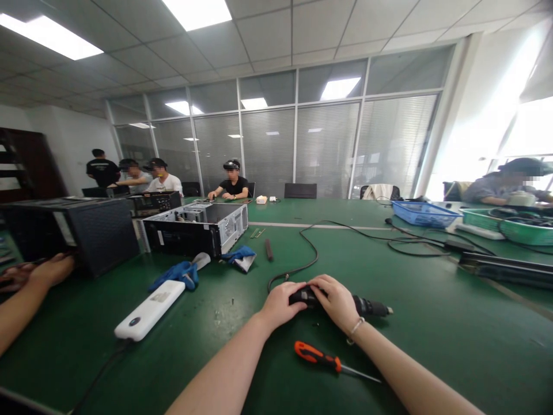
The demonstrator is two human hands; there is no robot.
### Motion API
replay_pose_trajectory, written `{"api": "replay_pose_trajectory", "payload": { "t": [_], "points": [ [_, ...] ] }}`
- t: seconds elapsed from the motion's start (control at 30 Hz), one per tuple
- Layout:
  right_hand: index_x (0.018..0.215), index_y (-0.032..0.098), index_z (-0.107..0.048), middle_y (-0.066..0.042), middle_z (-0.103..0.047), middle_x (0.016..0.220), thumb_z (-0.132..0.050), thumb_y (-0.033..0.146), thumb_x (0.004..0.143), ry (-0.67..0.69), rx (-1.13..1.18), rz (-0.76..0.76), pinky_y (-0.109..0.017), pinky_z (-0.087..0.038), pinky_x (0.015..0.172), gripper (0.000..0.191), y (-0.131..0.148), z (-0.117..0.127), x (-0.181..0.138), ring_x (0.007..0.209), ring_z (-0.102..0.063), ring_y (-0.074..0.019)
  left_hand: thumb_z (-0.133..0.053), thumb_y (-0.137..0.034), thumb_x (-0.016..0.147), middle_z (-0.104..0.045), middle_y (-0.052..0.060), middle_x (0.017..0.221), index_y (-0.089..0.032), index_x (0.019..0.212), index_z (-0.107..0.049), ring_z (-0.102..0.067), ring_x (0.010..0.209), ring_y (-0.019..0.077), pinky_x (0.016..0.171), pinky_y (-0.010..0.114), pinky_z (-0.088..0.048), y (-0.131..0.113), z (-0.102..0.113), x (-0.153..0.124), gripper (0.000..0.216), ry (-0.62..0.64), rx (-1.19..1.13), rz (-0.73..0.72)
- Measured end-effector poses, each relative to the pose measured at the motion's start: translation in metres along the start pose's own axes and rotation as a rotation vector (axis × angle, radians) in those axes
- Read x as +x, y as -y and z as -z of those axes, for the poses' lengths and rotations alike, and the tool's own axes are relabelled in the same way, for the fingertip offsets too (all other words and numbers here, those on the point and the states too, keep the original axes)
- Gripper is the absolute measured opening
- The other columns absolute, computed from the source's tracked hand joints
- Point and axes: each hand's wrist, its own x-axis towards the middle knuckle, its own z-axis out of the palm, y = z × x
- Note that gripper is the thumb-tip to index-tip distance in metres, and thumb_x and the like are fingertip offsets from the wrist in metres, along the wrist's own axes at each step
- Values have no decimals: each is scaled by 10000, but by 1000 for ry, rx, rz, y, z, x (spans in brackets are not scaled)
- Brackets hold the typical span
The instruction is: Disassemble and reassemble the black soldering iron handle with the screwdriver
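Both of my hands rest on a black corded power tool [372, 307] lying across the green table in front of me. My left hand [280, 304] is wrapped round the cord end of its body. My right hand [336, 301], with a bracelet at the wrist, closes over the middle, its fingers close to the left ones. To the right, the tool's ribbed front part and small metal tip stick out; my hands hide much of the body. Nearer to me lies an orange and black screwdriver [319, 356], its shaft pointing right, touched by neither hand.
An opened computer case [181, 237] and a white power strip-like device [151, 311] lie left, beside blue gloves [179, 274]. A co-worker's hand [52, 270] reaches into a black case [106, 236]. Cables [317, 253], a blue basket [423, 214] and a green basket [527, 230] are right.
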Motion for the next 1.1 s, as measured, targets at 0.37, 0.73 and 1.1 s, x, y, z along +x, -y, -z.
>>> {"api": "replay_pose_trajectory", "payload": {
  "t": [0.37, 0.73, 1.1],
  "points": [
    [978, 218, -655, -85, -637, 948, -394, 230, 915, 37, -87, 153, -377, -470, 785, 269, 5, -2, -1, 864, -562, -207, -709, -248, 725, -625, 25, 1213, -254, 1225, -572, -567, 1108, 221, 1000, 351, -412, -3, 2, -1, 518, 9, -9, 6],
    [943, 213, -647, -83, -626, 948, -384, 220, 917, 26, -55, 145, -378, -490, 786, 264, 5, -3, -1, 865, -559, -209, -714, -252, 726, -614, 33, 1230, -237, 1241, -559, -563, 1113, 211, 1007, 339, -409, 2, -1, -1, 537, -5, -11, -9],
    [972, 226, -667, -75, -636, 972, -404, 219, 909, 16, -11, 115, -360, -495, 811, 271, 1, -3, -3, 901, -574, -202, -698, -254, 743, -612, 30, 1234, -239, 1244, -557, -561, 1120, 210, 1008, 345, -411, 2, 0, 0, 521, -1, -12, -9]
  ]
}}
